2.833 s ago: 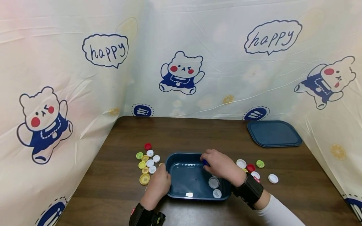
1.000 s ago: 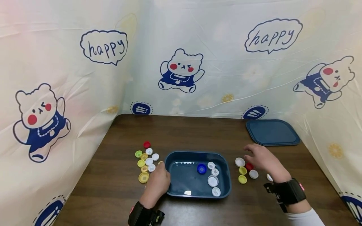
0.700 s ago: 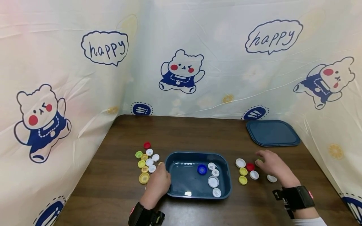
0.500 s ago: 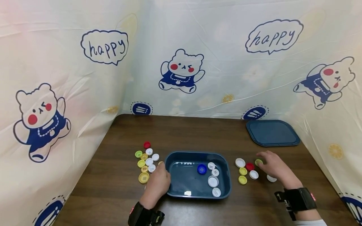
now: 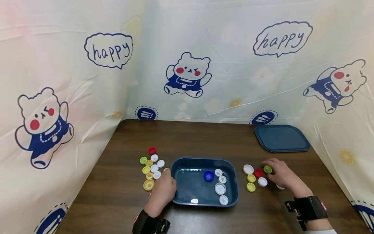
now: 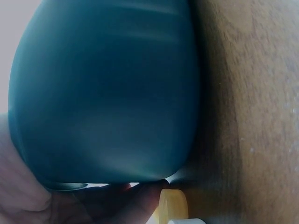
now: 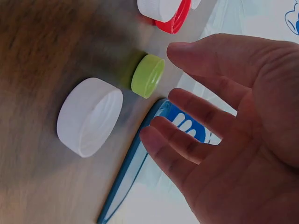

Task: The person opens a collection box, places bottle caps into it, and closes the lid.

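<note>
My left hand [image 5: 163, 188] holds the left rim of a dark blue tray [image 5: 187, 201]; in the left wrist view its fingers curl past the tray's end wall [image 6: 107, 93]. Inside the tray lie a blue bottle cap [image 5: 208, 175] and several white caps, one being a larger white cap [image 5: 220, 188]. My right hand [image 5: 281, 174] hovers with loosely bent fingers by a lime green bottle cap [image 5: 267, 169]. In the right wrist view a gap shows between the fingertips and the green cap [image 7: 148, 76]. A white cap [image 7: 88, 117] lies on the table near it, partly hidden by the hand in the head view.
Right of the tray lie a red cap [image 5: 258, 173], yellow caps and white caps. A second group of caps, with a red cap [image 5: 152, 150] at its far end, lies left of the tray. Another blue tray or lid [image 5: 282, 138] rests at the back right.
My right hand has let go of the blue cap, which now lies in the tray. It has moved right to the green cap. My left hand stays at the tray's rim.
</note>
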`<act>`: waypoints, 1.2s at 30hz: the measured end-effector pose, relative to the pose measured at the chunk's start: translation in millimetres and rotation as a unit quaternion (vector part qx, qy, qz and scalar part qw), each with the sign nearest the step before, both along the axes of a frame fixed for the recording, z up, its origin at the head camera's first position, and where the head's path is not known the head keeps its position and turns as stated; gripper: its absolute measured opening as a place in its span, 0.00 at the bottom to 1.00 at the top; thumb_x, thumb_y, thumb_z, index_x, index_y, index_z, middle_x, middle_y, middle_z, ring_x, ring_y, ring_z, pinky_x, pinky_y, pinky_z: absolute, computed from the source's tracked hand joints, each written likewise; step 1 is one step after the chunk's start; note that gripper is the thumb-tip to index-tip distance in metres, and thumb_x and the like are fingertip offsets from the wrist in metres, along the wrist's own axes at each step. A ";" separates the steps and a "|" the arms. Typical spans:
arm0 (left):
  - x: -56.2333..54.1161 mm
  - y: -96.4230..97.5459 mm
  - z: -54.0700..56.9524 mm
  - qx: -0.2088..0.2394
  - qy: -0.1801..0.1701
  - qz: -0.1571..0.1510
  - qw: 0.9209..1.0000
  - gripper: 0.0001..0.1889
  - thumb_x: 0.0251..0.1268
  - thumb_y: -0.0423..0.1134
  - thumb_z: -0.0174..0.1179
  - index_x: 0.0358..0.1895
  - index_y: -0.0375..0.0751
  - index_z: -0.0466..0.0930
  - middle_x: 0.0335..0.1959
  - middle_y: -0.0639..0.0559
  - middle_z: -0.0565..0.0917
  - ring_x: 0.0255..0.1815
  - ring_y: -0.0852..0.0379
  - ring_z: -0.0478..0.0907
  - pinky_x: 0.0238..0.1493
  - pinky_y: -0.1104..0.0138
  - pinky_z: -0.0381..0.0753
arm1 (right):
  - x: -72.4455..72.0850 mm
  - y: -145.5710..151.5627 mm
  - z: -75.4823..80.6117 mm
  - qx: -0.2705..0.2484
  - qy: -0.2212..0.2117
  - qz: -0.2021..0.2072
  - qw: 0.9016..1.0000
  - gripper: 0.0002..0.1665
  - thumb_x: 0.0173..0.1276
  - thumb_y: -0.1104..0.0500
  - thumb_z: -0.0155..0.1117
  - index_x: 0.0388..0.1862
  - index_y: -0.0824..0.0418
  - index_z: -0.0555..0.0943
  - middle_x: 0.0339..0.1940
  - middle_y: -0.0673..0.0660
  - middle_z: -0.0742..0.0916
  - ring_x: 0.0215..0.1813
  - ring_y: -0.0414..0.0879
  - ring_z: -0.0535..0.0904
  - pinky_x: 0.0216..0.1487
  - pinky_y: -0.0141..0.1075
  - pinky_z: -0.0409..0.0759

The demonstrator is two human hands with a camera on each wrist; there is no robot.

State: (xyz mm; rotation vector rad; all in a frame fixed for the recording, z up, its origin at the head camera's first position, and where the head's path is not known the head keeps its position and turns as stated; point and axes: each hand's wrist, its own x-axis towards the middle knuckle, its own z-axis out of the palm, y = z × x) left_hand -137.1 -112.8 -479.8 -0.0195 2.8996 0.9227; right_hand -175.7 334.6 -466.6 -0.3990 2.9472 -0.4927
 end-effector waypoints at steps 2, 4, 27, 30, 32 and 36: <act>0.5 0.2 0.3 -0.001 0.001 0.001 1.000 0.18 0.74 0.31 0.51 0.60 0.22 0.70 0.46 0.38 0.78 0.39 0.49 0.76 0.42 0.54 0.82 | -1.0 -0.5 -1.8 0.001 0.002 0.005 1.000 0.27 0.56 0.69 0.71 0.57 0.70 0.81 0.59 0.74 0.79 0.60 0.75 0.72 0.57 0.66 0.71; 0.8 0.4 0.4 -0.002 0.002 0.001 1.000 0.18 0.74 0.31 0.51 0.60 0.22 0.70 0.46 0.38 0.78 0.39 0.49 0.76 0.42 0.53 0.82 | -1.7 -1.3 -2.9 0.001 0.003 0.006 1.000 0.27 0.56 0.68 0.72 0.57 0.69 0.81 0.59 0.73 0.79 0.60 0.74 0.72 0.58 0.66 0.71; 0.9 1.3 1.5 0.000 -0.006 0.006 1.000 0.18 0.74 0.31 0.51 0.60 0.23 0.70 0.48 0.37 0.79 0.41 0.48 0.77 0.44 0.52 0.83 | -7.4 -0.8 -10.5 0.004 0.065 0.034 0.997 0.14 0.50 0.74 0.71 0.36 0.64 0.83 0.38 0.58 0.84 0.44 0.59 0.81 0.46 0.55 0.80; 0.9 1.0 0.9 0.001 -0.004 0.005 1.000 0.17 0.74 0.31 0.51 0.60 0.23 0.70 0.47 0.37 0.79 0.40 0.49 0.77 0.44 0.52 0.82 | -7.2 -4.2 -3.4 0.000 0.075 0.041 0.996 0.13 0.52 0.74 0.71 0.37 0.65 0.83 0.37 0.58 0.84 0.43 0.58 0.81 0.45 0.55 0.80; 0.9 1.0 0.7 -0.001 -0.001 0.004 1.000 0.17 0.74 0.31 0.51 0.59 0.23 0.70 0.47 0.37 0.79 0.40 0.48 0.77 0.44 0.52 0.82 | -7.1 -9.2 3.5 -0.006 0.079 0.048 0.996 0.12 0.54 0.74 0.71 0.37 0.65 0.83 0.37 0.58 0.84 0.43 0.58 0.81 0.45 0.54 0.81; 0.7 1.4 0.6 -0.005 0.006 0.002 1.000 0.17 0.73 0.31 0.52 0.59 0.23 0.71 0.46 0.37 0.79 0.40 0.48 0.77 0.44 0.52 0.83 | -6.2 -25.6 20.1 -0.015 0.081 0.064 0.995 0.12 0.57 0.73 0.72 0.40 0.65 0.84 0.39 0.58 0.84 0.44 0.56 0.81 0.45 0.52 0.81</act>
